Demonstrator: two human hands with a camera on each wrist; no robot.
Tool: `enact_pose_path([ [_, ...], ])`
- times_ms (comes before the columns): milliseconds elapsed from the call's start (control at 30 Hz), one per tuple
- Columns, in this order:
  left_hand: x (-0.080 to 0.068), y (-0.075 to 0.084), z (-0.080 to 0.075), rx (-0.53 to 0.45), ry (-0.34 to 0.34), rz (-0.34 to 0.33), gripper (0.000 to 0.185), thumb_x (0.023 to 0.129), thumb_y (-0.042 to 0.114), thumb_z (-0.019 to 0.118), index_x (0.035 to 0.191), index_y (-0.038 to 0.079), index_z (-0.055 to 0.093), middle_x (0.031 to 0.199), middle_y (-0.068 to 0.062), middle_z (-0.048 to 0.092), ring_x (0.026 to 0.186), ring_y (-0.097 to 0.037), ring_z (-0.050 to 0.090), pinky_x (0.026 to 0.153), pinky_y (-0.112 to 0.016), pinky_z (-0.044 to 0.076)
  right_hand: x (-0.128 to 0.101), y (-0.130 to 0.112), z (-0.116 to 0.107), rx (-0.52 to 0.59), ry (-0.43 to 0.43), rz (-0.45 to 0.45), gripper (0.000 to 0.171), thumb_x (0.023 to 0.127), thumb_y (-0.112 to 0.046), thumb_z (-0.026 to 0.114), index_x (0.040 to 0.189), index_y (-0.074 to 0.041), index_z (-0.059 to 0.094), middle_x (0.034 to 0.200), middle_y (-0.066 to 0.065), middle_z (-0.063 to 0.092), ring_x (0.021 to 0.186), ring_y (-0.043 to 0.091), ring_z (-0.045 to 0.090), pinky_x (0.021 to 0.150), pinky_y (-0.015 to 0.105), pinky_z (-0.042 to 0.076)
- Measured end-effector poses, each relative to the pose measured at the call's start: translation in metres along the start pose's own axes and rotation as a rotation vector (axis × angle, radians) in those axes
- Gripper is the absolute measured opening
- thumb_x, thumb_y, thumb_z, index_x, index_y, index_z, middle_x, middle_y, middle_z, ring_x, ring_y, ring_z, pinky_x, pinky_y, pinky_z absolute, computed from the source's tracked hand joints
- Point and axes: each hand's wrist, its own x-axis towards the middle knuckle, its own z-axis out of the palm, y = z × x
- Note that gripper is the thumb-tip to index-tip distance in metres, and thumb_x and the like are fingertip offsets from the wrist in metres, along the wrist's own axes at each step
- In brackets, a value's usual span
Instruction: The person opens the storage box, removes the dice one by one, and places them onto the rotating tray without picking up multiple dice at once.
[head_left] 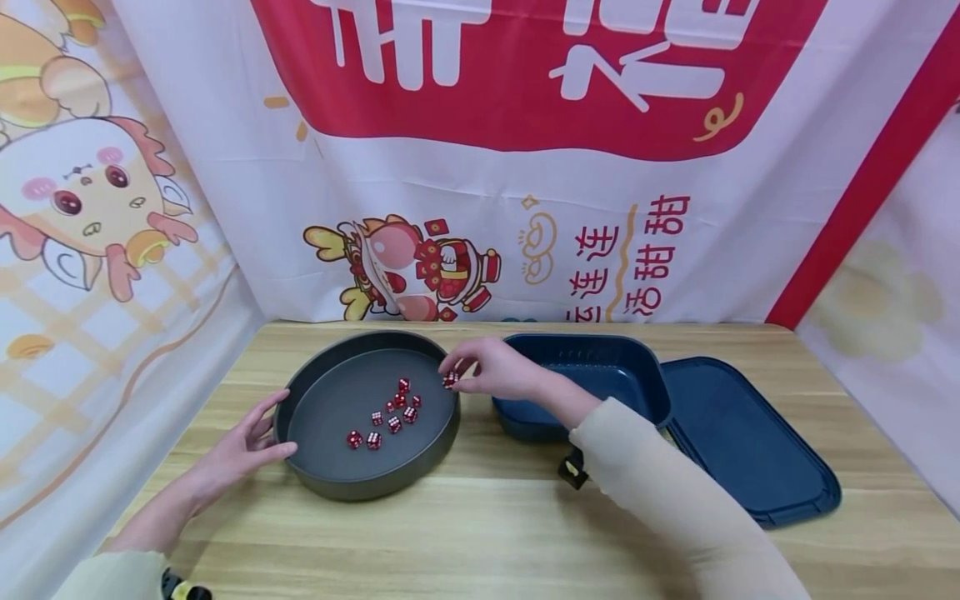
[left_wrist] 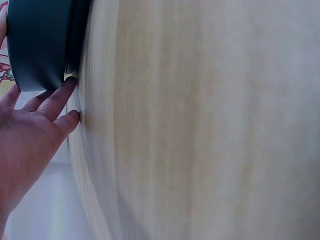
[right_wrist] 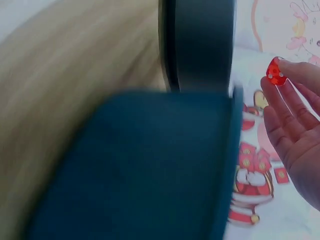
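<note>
The right hand (head_left: 491, 367) pinched a small red die (head_left: 451, 380) over the round dark-grey metal pan's (head_left: 352, 483) rim — the left hand (head_left: 242, 446), fingers relaxed, touched that pan's outer wall on the wooden table (head_left: 480, 525).

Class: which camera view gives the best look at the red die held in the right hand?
The right wrist view: the red die sits large and unobstructed at the fingers, white pips visible. The head view shows it tiny above the round tray's rim. The left wrist view misses it.
</note>
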Motion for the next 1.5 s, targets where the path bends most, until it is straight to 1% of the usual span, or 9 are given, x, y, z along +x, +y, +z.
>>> enact_pose_path([
  [133, 0.000, -0.001, -0.001, 0.004, -0.001, -0.003, 0.088, 0.094, 0.015, 0.065, 0.157, 0.016, 0.004, 0.151, -0.039, 0.010, 0.134, -0.057, 0.020, 0.104, -0.059, 0.022, 0.015, -0.003, 0.017, 0.042, -0.016, -0.024, 0.023, 0.089, -0.007, 0.071, 0.112, -0.010, 0.071, 0.104, 0.000, 0.068, 0.092, 0.016, 0.062, 0.084, 0.033, 0.054],
  [233, 0.000, -0.001, -0.001, 0.006, -0.002, -0.007, 0.088, 0.094, 0.016, 0.065, 0.157, 0.016, 0.003, 0.152, -0.038, 0.009, 0.134, -0.057, 0.020, 0.104, -0.059, 0.022, 0.025, -0.004, 0.030, 0.066, -0.020, -0.026, 0.024, 0.088, -0.006, 0.072, 0.112, -0.007, 0.071, 0.106, 0.002, 0.068, 0.092, 0.015, 0.062, 0.084, 0.034, 0.054],
  [367, 0.000, -0.001, -0.003, 0.013, 0.001, -0.013, 0.088, 0.095, 0.017, 0.065, 0.157, 0.017, 0.003, 0.152, -0.038, 0.010, 0.134, -0.057, 0.020, 0.104, -0.060, 0.023, 0.038, -0.009, 0.045, 0.067, -0.018, -0.014, 0.025, 0.088, -0.007, 0.072, 0.113, -0.007, 0.071, 0.106, -0.001, 0.068, 0.092, 0.010, 0.062, 0.084, 0.030, 0.054],
  [567, 0.001, -0.002, -0.004, 0.022, 0.003, -0.010, 0.088, 0.094, 0.017, 0.066, 0.157, 0.016, 0.004, 0.152, -0.038, 0.011, 0.134, -0.056, 0.021, 0.104, -0.060, 0.023, 0.054, -0.013, 0.063, 0.044, -0.015, -0.001, 0.026, 0.089, -0.012, 0.072, 0.115, -0.010, 0.071, 0.105, -0.006, 0.067, 0.092, 0.007, 0.060, 0.078, 0.016, 0.050],
  [700, 0.002, -0.004, -0.005, 0.026, 0.004, -0.008, 0.088, 0.094, 0.018, 0.066, 0.157, 0.017, 0.005, 0.152, -0.037, 0.012, 0.134, -0.056, 0.022, 0.104, -0.059, 0.025, 0.063, -0.015, 0.074, 0.032, -0.023, -0.004, 0.025, 0.089, -0.013, 0.072, 0.114, -0.009, 0.071, 0.102, -0.006, 0.068, 0.092, 0.007, 0.059, 0.081, 0.015, 0.048],
  [900, 0.002, -0.004, -0.004, 0.023, 0.009, -0.009, 0.088, 0.094, 0.018, 0.066, 0.157, 0.016, 0.005, 0.152, -0.037, 0.012, 0.134, -0.056, 0.023, 0.104, -0.059, 0.025, 0.074, -0.018, 0.085, 0.038, -0.018, 0.034, 0.022, 0.090, -0.012, 0.071, 0.112, -0.010, 0.072, 0.101, -0.007, 0.068, 0.091, 0.008, 0.059, 0.086, 0.017, 0.046],
  [1133, 0.002, -0.004, -0.002, 0.029, 0.006, 0.025, 0.086, 0.094, 0.016, 0.066, 0.156, 0.011, 0.007, 0.152, -0.038, 0.013, 0.134, -0.054, 0.024, 0.103, -0.057, 0.026, 0.088, -0.015, 0.094, 0.034, 0.018, 0.114, 0.019, 0.089, -0.011, 0.073, 0.107, -0.014, 0.074, 0.095, -0.010, 0.068, 0.094, 0.008, 0.061, 0.091, 0.020, 0.044],
  [1367, 0.001, -0.003, -0.001, 0.023, 0.015, 0.001, 0.088, 0.093, 0.018, 0.067, 0.157, 0.014, 0.007, 0.151, -0.038, 0.012, 0.133, -0.056, 0.024, 0.104, -0.059, 0.025, 0.095, -0.010, 0.098, 0.020, 0.035, 0.157, 0.018, 0.088, -0.009, 0.073, 0.105, -0.015, 0.075, 0.095, -0.010, 0.069, 0.091, 0.003, 0.058, 0.092, 0.021, 0.044],
  [1500, 0.000, -0.002, -0.002, 0.016, 0.021, -0.006, 0.088, 0.093, 0.018, 0.068, 0.157, 0.015, 0.007, 0.151, -0.038, 0.012, 0.133, -0.056, 0.023, 0.105, -0.060, 0.023, 0.096, -0.010, 0.099, 0.015, 0.041, 0.172, 0.018, 0.088, -0.009, 0.073, 0.105, -0.016, 0.075, 0.098, -0.009, 0.069, 0.093, 0.004, 0.058, 0.093, 0.023, 0.044],
])
